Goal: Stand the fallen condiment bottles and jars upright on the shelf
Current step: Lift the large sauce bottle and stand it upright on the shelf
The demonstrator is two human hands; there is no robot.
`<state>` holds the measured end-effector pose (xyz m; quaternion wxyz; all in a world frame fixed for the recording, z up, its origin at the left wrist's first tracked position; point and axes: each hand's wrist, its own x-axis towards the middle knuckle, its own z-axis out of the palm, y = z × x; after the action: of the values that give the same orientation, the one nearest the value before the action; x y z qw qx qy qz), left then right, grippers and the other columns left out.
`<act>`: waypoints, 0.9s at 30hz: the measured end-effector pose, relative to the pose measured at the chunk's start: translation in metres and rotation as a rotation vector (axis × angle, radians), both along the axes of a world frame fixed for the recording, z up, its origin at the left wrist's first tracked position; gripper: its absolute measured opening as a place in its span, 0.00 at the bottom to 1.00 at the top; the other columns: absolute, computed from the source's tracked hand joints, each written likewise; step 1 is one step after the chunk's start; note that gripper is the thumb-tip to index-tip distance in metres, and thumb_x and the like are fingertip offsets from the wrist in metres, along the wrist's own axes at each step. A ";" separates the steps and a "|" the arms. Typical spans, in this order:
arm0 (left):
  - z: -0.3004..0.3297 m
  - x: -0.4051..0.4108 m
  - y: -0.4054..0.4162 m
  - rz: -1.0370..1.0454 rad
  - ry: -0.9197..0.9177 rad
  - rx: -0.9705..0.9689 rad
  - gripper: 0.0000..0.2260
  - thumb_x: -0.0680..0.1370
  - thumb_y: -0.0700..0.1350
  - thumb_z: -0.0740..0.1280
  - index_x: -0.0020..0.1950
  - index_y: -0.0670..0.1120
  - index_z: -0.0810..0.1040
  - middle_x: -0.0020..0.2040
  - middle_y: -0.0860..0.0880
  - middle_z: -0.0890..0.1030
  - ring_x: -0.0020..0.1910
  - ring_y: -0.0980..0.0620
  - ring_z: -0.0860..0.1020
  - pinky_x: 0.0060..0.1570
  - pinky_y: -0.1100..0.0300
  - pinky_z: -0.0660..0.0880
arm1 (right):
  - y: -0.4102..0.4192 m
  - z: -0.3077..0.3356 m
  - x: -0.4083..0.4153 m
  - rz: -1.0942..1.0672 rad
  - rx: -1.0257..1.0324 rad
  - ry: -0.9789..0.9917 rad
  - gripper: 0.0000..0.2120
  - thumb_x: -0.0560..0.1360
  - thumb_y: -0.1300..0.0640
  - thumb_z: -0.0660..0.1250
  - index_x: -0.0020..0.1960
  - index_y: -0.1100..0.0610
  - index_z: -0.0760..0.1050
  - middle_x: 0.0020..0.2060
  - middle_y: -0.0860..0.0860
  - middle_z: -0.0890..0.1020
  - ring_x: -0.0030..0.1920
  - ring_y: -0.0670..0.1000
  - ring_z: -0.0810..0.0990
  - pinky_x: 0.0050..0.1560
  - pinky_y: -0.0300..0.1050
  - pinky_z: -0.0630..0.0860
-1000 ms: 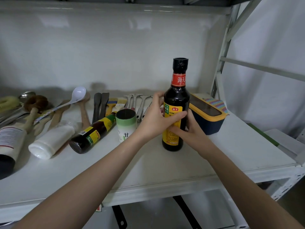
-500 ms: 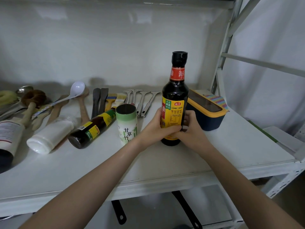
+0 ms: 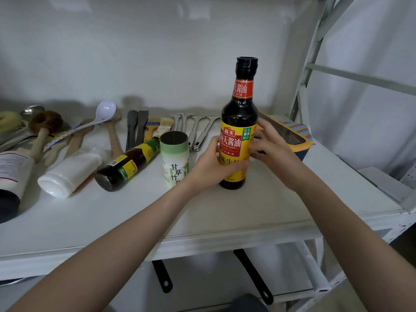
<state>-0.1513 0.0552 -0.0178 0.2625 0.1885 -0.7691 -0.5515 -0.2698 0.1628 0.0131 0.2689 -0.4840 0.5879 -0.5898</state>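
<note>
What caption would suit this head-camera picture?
Both hands, left hand and right hand, steady an upright soy sauce bottle on the shelf.

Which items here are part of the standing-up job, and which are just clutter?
Job: soy bottle in both hands, green canister, fallen dark bottle, fallen white jar, fallen bottle at left edge.
Clutter: ladle, spatulas, brushes, yellow-rimmed box.

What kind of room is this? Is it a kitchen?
Probably a kitchen storage shelf or pantry. On the white metal shelf lie a white plastic ladle and wooden spatulas, and both hands hold an upright dark soy sauce bottle with a yellow-and-red label.
</note>
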 end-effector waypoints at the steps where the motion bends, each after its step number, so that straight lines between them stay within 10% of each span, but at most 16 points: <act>1: 0.001 -0.001 0.001 0.004 -0.006 -0.011 0.33 0.68 0.45 0.75 0.68 0.50 0.63 0.60 0.54 0.75 0.55 0.60 0.74 0.56 0.60 0.74 | -0.001 0.003 0.003 -0.011 -0.014 -0.002 0.26 0.74 0.60 0.65 0.69 0.45 0.63 0.55 0.42 0.79 0.54 0.40 0.80 0.51 0.39 0.78; 9: -0.006 0.000 0.004 -0.062 -0.021 -0.015 0.37 0.68 0.39 0.75 0.70 0.48 0.57 0.53 0.61 0.73 0.48 0.68 0.74 0.42 0.77 0.73 | -0.012 0.017 0.014 -0.182 -0.058 0.111 0.19 0.73 0.53 0.67 0.61 0.51 0.65 0.49 0.39 0.77 0.51 0.38 0.77 0.42 0.28 0.77; 27: -0.012 0.005 -0.003 0.008 -0.123 -0.161 0.38 0.67 0.42 0.77 0.70 0.47 0.59 0.56 0.55 0.70 0.56 0.57 0.71 0.46 0.74 0.70 | -0.012 0.016 0.013 -0.093 0.024 0.106 0.22 0.78 0.52 0.58 0.70 0.50 0.60 0.52 0.37 0.73 0.49 0.34 0.74 0.42 0.24 0.75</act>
<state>-0.1464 0.0522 -0.0301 0.2312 0.2033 -0.8248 -0.4743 -0.2573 0.1508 0.0288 0.2155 -0.4834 0.6303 -0.5680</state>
